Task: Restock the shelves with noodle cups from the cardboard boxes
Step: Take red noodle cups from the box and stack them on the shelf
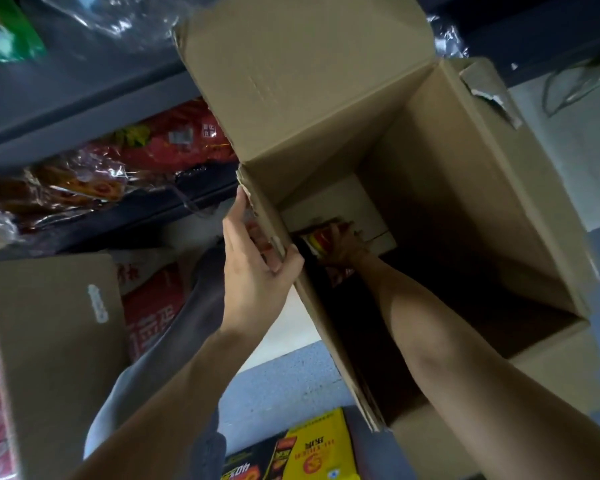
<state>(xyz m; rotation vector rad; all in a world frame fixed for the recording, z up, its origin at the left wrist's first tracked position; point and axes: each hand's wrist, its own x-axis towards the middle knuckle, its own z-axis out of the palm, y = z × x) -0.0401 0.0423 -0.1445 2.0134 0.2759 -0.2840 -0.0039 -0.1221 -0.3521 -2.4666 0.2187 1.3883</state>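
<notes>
A tall open cardboard box (465, 188) fills the middle and right of the view, its flaps folded out. My left hand (253, 268) grips the box's left wall at the rim, thumb inside. My right hand (343, 249) reaches deep into the box and closes around a red and yellow noodle cup (321, 239) near the bottom. White packaging (340, 202) lies beside the cup on the box floor. The lower inside of the box is dark.
A dark metal shelf (84, 109) at left holds red wrapped noodle packs (174, 140). A second cardboard box (56, 358) stands at the lower left beside red packaging (153, 306). A yellow and black carton (309, 452) lies on the grey floor (284, 375) below.
</notes>
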